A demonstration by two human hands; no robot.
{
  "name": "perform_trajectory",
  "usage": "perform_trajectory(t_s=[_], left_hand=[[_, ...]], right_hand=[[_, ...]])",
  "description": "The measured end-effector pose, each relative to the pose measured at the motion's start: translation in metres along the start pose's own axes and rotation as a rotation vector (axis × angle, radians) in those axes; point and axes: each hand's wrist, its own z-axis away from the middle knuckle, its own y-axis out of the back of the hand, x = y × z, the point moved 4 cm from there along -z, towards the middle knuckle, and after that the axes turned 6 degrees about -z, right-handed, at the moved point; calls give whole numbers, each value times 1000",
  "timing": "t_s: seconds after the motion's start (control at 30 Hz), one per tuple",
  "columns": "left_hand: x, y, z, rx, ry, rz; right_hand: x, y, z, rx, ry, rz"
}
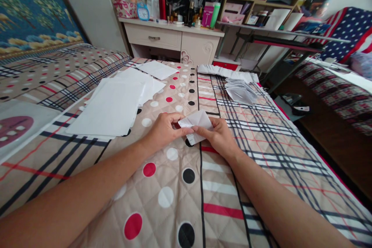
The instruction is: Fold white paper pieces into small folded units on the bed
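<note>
A small folded piece of white paper is held up just above the bed, with crease lines across it. My left hand pinches its left edge, thumb on the near face. From the other side my right hand grips it, the thumb pressed on its middle and the fingers behind, partly hidden. Both thumb tips almost meet on the paper. To the left lies a stack of flat white sheets. Folded paper pieces are piled at the right, in front of a long row of folded white paper.
A patterned quilted bedspread spreads under everything. At the far left of the sheets rests a single white sheet. A plastic package with a pink oval lies left. Beyond the bed stand a white dresser and a desk.
</note>
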Motion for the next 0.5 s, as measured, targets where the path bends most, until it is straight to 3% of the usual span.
perform_trajectory(t_s=[0.17, 0.5], left_hand=[[3, -1, 2, -34, 0, -5], [8, 8, 1, 52, -141, -101]], right_hand=[[2, -1, 1, -36, -15, -43], [0, 4, 0, 32, -52, -240]])
